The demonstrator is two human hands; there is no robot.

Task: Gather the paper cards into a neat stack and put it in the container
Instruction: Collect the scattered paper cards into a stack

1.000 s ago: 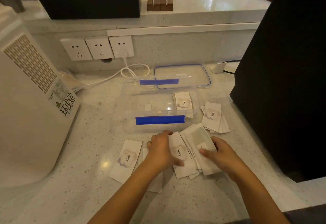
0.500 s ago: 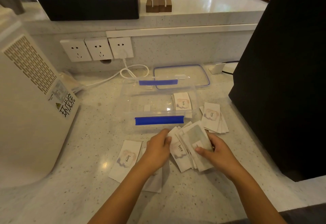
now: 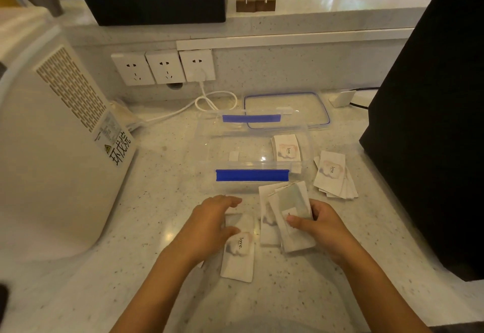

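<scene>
Several cards (image 3: 286,217) sit pinched in the right hand (image 3: 318,224) just before the container (image 3: 252,149), squared for stacking; left hand (image 3: 209,224) spreads flat on a loose card (image 3: 239,251) beside them, likely to slide it over

White appliance (image 3: 52,149), wall sockets (image 3: 162,68), black organizer (image 3: 157,5).

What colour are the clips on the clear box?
Blue clips, clearest in the head view.
</scene>
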